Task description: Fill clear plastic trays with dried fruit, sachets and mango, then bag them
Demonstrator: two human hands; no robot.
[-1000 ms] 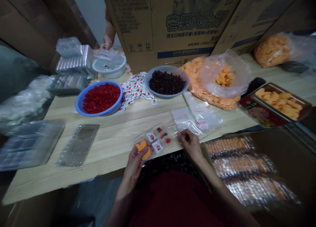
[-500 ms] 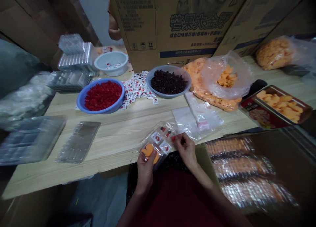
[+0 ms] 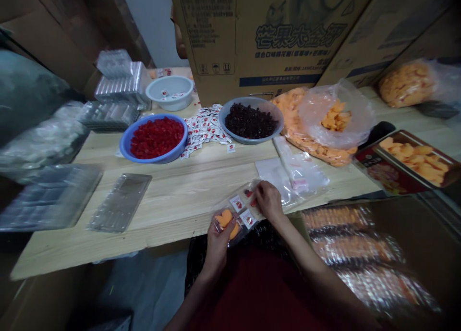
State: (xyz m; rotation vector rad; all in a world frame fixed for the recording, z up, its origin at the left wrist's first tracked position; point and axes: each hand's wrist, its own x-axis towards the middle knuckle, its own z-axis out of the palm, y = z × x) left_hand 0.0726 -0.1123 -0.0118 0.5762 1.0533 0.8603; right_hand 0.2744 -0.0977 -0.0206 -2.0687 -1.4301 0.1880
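Note:
My left hand (image 3: 219,237) grips the near-left end of a clear plastic tray (image 3: 245,203), thumb on top. Inside this end lie orange candies (image 3: 226,218), one heart-shaped. Two white sachets (image 3: 248,219) with red print fill the middle compartments. Red and dark pieces (image 3: 248,192) sit toward the far end, partly covered by my right hand (image 3: 268,199). Its fingers are closed and bent down at that end; whatever they pinch is hidden. A bit of red shows just under the fingertips.
Behind the tray stand a blue bowl of red candies (image 3: 122,146), a bowl of dark candies (image 3: 252,140), loose sachets (image 3: 205,129) and a bag of orange candies (image 3: 295,129). Empty clear trays (image 3: 120,201) lie left. Filled packs (image 3: 345,247) fill a carton at right.
My right hand, which held a red candy beside the tray's end, has moved in over the compartments there. The tray and left hand appear slightly further right as the view shifts.

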